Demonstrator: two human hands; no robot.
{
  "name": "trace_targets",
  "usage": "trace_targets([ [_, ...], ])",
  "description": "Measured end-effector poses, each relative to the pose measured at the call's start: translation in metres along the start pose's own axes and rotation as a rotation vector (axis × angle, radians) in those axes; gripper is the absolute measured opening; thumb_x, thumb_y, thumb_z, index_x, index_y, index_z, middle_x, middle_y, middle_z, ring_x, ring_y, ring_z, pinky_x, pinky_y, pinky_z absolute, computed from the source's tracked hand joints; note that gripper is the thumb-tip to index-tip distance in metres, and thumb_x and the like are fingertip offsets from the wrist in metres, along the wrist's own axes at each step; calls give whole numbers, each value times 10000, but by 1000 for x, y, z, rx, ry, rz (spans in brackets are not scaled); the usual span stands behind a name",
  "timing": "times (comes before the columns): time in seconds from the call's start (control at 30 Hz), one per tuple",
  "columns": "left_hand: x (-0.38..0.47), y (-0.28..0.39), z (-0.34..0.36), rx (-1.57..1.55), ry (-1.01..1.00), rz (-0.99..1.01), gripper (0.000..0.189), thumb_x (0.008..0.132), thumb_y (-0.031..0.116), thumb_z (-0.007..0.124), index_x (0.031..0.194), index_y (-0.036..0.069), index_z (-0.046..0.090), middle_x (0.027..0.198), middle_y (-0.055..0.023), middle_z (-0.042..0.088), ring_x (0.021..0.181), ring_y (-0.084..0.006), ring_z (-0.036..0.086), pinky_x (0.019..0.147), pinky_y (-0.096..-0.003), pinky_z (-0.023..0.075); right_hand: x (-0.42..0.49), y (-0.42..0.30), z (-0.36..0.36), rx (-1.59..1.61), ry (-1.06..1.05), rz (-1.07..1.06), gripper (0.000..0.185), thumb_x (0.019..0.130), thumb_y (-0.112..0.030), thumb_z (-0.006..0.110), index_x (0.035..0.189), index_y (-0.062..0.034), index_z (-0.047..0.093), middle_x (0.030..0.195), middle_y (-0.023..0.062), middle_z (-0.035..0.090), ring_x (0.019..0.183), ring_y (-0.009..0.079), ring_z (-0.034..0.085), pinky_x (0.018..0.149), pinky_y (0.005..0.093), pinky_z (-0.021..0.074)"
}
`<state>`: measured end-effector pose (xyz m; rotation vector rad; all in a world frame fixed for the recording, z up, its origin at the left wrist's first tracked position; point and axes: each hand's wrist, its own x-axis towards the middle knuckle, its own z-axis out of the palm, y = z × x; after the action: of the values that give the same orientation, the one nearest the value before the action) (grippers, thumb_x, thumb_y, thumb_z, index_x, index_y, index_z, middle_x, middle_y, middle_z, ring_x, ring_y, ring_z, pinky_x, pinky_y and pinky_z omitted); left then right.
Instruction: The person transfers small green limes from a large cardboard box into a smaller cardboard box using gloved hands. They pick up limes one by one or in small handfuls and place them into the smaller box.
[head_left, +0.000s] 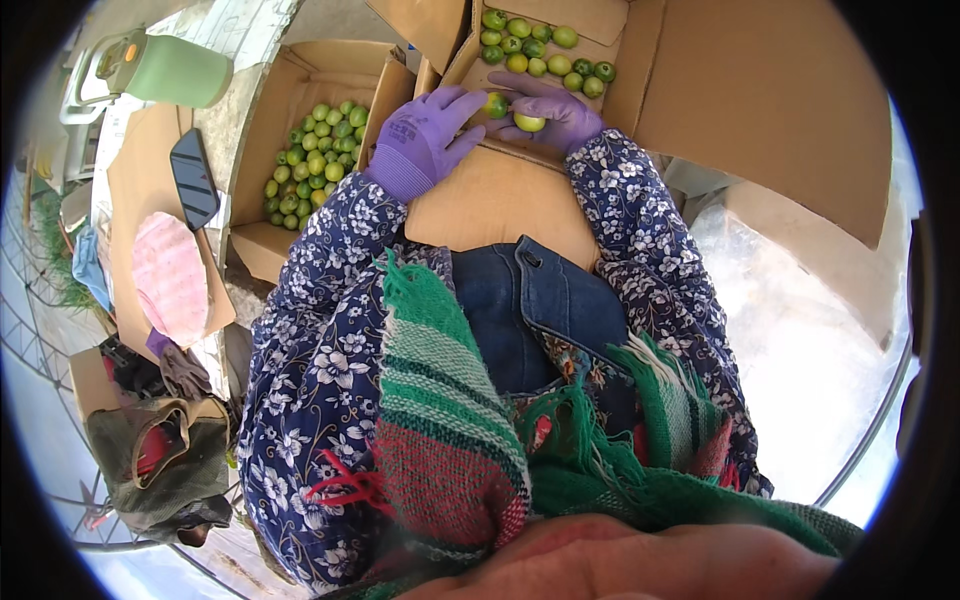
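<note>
Both my hands wear purple gloves and are over the near end of an open cardboard box (637, 67), where green tomatoes (534, 48) lie in loose rows. My right hand (551, 112) grips a yellow-green tomato (529, 121) in its fingers. Just left of it, a green and orange tomato (496, 105) sits between the two hands; whether either hand holds it I cannot tell. My left hand (435, 135) has its fingers spread, their tips close to that tomato. Left of this hand, a second cardboard box (251, 142) holds a heap of small green tomatoes (319, 154).
A green jug (180, 71), a smartphone (195, 178) and a pink oval piece (171, 277) lie at the left. Below them are grey gloves (184, 371) and a dark mesh bag (161, 457). A wide box flap (765, 105) sticks out at the right.
</note>
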<state>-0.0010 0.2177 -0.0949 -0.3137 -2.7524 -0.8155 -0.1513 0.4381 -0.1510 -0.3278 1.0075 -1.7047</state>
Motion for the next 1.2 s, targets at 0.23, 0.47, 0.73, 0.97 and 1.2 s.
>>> trace_targets([
  [0.23, 17, -15, 23, -89, -130, 53, 447, 936, 159, 728, 1358, 77, 605, 1391, -180, 592, 1225, -404, 605, 1018, -460, 524, 3, -3, 6, -165, -192, -10, 935, 919, -357, 692, 1670, -42, 232, 1630, 211, 399, 1295, 324, 607, 1093, 429, 491],
  [0.47, -6, -14, 5, -160, 127, 39, 456, 878, 141, 793, 1295, 62, 627, 1301, -180, 652, 1135, -396, 650, 974, -449, 548, 8, 2, -19, -310, 262, 48, 608, 996, -323, 663, 1511, -33, 523, 1368, 132, 684, 1123, 232, 692, 940, 345, 557],
  [0.73, -100, -144, 18, -174, 428, -679, 439, 886, 155, 822, 1282, 33, 677, 1127, -172, 704, 932, -255, 662, 862, -373, 557, 13, 16, -29, -266, 504, 87, 473, 1029, -305, 678, 1393, -9, 621, 1255, 106, 723, 976, 191, 702, 799, 320, 585],
  [0.97, -132, -306, 8, 343, 228, -1014, 465, 917, 252, 753, 1360, 155, 651, 1333, -184, 660, 1206, -372, 654, 1049, -466, 511, 14, 12, -33, -311, 475, 200, 483, 1050, -318, 633, 1444, -41, 595, 1346, 103, 701, 1060, 195, 699, 856, 314, 587],
  [1.2, -116, -366, 23, 553, -102, -1044, 432, 965, 185, 646, 1396, 184, 616, 1423, -171, 600, 1326, -360, 587, 1116, -465, 479, 9, 10, -25, -313, 499, 161, 442, 1032, -313, 654, 1366, -23, 643, 1227, 95, 727, 984, 186, 696, 816, 330, 578],
])
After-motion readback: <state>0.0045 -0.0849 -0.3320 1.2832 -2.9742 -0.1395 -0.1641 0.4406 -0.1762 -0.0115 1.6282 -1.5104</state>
